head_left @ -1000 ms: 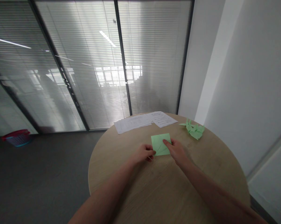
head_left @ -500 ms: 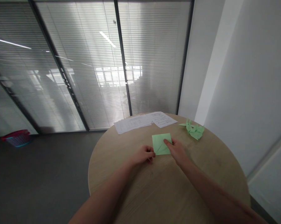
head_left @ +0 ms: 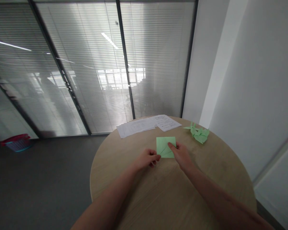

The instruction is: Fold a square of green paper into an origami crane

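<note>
A light green paper square [head_left: 165, 145] lies partly folded on a round wooden table [head_left: 158, 198], a little beyond its middle. My left hand [head_left: 147, 158] is curled at the paper's near left corner, fingertips pinching that edge. My right hand [head_left: 180, 155] rests on the paper's right side, its index finger stretched out and pressing down near the middle of the sheet.
Folded green paper figures [head_left: 199, 132] sit at the table's far right edge. White printed sheets [head_left: 147, 124] lie at the far edge. Behind are glass partitions with blinds; a red and blue basket [head_left: 16, 142] stands on the grey floor at left. A white wall runs along the right.
The green paper's near edge has shifted slightly up and right under my hands; my left fingers have moved a little right along the near corner. Little else differs.
</note>
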Demonstrator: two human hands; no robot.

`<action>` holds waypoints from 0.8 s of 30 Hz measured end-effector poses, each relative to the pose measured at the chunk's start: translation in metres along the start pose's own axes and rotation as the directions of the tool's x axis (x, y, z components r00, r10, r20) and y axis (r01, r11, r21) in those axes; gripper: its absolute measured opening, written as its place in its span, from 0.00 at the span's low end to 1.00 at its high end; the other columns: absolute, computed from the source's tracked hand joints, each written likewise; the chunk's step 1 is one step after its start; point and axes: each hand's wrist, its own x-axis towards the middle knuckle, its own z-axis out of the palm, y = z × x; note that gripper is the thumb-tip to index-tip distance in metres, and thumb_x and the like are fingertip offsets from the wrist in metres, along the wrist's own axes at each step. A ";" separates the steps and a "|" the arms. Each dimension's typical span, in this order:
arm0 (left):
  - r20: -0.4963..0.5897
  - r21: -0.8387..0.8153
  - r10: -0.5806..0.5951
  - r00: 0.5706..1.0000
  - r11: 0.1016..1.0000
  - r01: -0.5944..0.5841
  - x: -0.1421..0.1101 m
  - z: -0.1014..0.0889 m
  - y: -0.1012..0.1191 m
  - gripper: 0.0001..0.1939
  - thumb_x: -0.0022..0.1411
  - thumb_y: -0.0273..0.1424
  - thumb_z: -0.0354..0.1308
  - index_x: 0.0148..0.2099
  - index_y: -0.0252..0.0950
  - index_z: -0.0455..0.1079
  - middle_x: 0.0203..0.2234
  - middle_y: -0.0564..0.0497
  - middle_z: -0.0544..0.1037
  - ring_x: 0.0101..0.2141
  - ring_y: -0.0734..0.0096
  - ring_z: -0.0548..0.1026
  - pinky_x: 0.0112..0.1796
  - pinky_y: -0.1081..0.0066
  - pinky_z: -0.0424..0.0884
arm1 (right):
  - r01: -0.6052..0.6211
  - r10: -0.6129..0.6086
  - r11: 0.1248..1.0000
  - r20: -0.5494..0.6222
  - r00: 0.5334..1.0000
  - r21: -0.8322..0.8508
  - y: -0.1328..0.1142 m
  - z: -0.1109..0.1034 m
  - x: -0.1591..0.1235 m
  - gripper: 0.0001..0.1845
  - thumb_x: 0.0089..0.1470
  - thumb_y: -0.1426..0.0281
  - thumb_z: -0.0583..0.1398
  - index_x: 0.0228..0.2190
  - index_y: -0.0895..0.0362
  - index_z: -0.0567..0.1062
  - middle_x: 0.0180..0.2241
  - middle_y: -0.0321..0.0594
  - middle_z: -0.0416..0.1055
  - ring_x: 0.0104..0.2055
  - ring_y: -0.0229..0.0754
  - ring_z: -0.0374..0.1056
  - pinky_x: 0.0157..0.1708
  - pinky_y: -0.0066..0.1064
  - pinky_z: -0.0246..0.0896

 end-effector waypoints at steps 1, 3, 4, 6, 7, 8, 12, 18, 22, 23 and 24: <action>0.004 -0.006 -0.001 1.000 1.000 0.001 0.000 -0.001 0.000 0.20 0.50 0.47 0.64 0.27 0.34 0.71 0.19 0.54 0.71 0.20 0.75 0.69 0.23 0.73 0.68 | 0.000 0.000 1.000 0.000 1.000 0.001 -0.001 0.000 0.000 0.22 0.57 0.51 0.56 0.36 0.54 0.79 0.36 0.45 0.80 0.39 0.55 0.75 0.33 0.39 0.69; 0.020 -0.020 -0.001 1.000 1.000 0.001 -0.001 -0.002 -0.001 0.20 0.49 0.48 0.65 0.27 0.34 0.71 0.19 0.54 0.71 0.20 0.75 0.69 0.24 0.73 0.67 | 0.001 -0.001 1.000 0.004 1.000 0.003 -0.001 0.001 -0.001 0.22 0.57 0.50 0.56 0.36 0.55 0.79 0.36 0.45 0.80 0.38 0.55 0.75 0.33 0.39 0.69; 0.030 -0.028 -0.001 1.000 1.000 0.001 -0.001 -0.002 -0.001 0.21 0.48 0.48 0.65 0.26 0.34 0.71 0.19 0.54 0.71 0.20 0.75 0.69 0.24 0.73 0.67 | 0.002 -0.002 1.000 0.006 1.000 0.002 -0.001 0.001 -0.001 0.22 0.57 0.50 0.56 0.36 0.55 0.79 0.36 0.46 0.80 0.38 0.55 0.75 0.33 0.39 0.69; 0.039 -0.044 -0.004 0.999 0.999 0.006 -0.001 -0.003 -0.001 0.21 0.47 0.49 0.66 0.26 0.34 0.71 0.19 0.54 0.72 0.21 0.75 0.69 0.24 0.73 0.67 | 0.008 -0.008 1.000 0.011 1.000 0.003 0.000 0.001 0.000 0.22 0.57 0.50 0.56 0.36 0.55 0.79 0.37 0.46 0.80 0.38 0.55 0.75 0.33 0.39 0.69; 0.037 -0.052 -0.008 0.999 0.999 0.010 -0.001 -0.004 0.000 0.22 0.47 0.49 0.66 0.27 0.34 0.71 0.19 0.54 0.72 0.21 0.75 0.69 0.24 0.73 0.67 | 0.012 -0.012 1.000 0.014 1.000 0.007 0.001 0.001 0.000 0.22 0.57 0.50 0.56 0.36 0.55 0.79 0.37 0.45 0.80 0.39 0.55 0.75 0.34 0.39 0.69; 0.036 -0.064 -0.009 0.999 0.998 0.011 -0.001 -0.004 0.000 0.22 0.47 0.49 0.67 0.27 0.34 0.71 0.20 0.54 0.72 0.22 0.74 0.70 0.25 0.73 0.67 | 0.016 -0.016 1.000 0.017 1.000 0.012 0.002 0.000 0.001 0.22 0.57 0.50 0.56 0.36 0.55 0.79 0.37 0.45 0.80 0.39 0.55 0.75 0.34 0.39 0.69; 0.053 -0.147 0.016 0.998 0.989 -0.008 -0.003 -0.007 0.002 0.24 0.46 0.50 0.68 0.35 0.34 0.74 0.28 0.52 0.75 0.30 0.70 0.74 0.28 0.72 0.70 | 0.018 -0.019 1.000 0.034 0.999 0.022 0.004 -0.001 0.002 0.23 0.57 0.50 0.56 0.38 0.55 0.79 0.38 0.45 0.80 0.40 0.55 0.75 0.35 0.40 0.69; 0.019 -0.064 0.005 1.000 0.998 -0.004 -0.002 -0.004 0.002 0.24 0.48 0.52 0.65 0.28 0.34 0.71 0.22 0.52 0.74 0.23 0.73 0.71 0.26 0.72 0.68 | 0.001 -0.001 1.000 0.054 0.999 0.005 0.006 0.001 0.002 0.25 0.58 0.49 0.56 0.42 0.54 0.79 0.38 0.47 0.80 0.40 0.58 0.75 0.35 0.42 0.69; -0.017 -0.042 0.019 1.000 0.999 -0.020 0.001 -0.002 0.001 0.22 0.49 0.49 0.65 0.25 0.34 0.71 0.19 0.53 0.72 0.22 0.75 0.69 0.26 0.73 0.67 | 0.003 -0.004 1.000 0.065 0.998 0.008 0.008 0.002 0.002 0.25 0.58 0.49 0.55 0.43 0.54 0.79 0.37 0.47 0.80 0.41 0.59 0.75 0.36 0.44 0.70; -0.023 -0.039 0.021 1.000 0.999 -0.022 0.001 -0.002 0.001 0.21 0.48 0.49 0.66 0.25 0.34 0.70 0.19 0.53 0.72 0.22 0.75 0.69 0.26 0.73 0.66 | 0.004 -0.005 1.000 0.067 0.998 0.009 0.008 0.002 0.003 0.25 0.58 0.49 0.55 0.43 0.54 0.79 0.37 0.47 0.80 0.41 0.59 0.75 0.36 0.44 0.70; -0.026 -0.038 0.021 0.999 0.999 -0.022 0.001 -0.002 0.001 0.21 0.48 0.49 0.66 0.25 0.34 0.70 0.19 0.54 0.71 0.22 0.75 0.69 0.26 0.73 0.66 | 0.006 -0.007 1.000 0.069 0.998 0.011 0.008 0.002 0.003 0.25 0.58 0.49 0.55 0.44 0.54 0.79 0.37 0.47 0.80 0.41 0.59 0.75 0.36 0.44 0.70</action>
